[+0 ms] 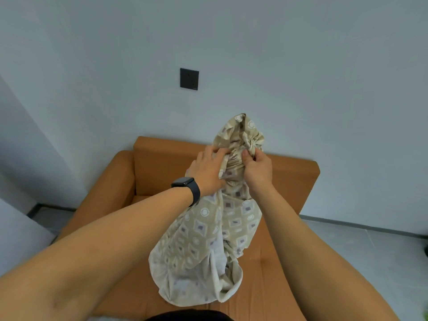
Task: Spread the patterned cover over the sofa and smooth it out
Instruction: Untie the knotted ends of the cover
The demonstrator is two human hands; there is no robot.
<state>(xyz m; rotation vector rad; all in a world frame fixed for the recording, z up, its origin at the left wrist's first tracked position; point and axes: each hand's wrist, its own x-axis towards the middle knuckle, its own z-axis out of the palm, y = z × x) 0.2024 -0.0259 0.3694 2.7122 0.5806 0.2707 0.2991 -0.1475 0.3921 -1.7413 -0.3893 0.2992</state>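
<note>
both hands, left (pixel 208 170) and right (pixel 258 167), each grip the bunched cover (pixel 208 232), clenched, above the sofa (pixel 157 167).

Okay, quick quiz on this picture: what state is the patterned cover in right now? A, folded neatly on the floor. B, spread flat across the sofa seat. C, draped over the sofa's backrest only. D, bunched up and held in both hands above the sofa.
D: the patterned cover hangs in a gathered bundle, gripped near its top by the left hand and the right hand, with the orange sofa still bare beneath it.
</note>
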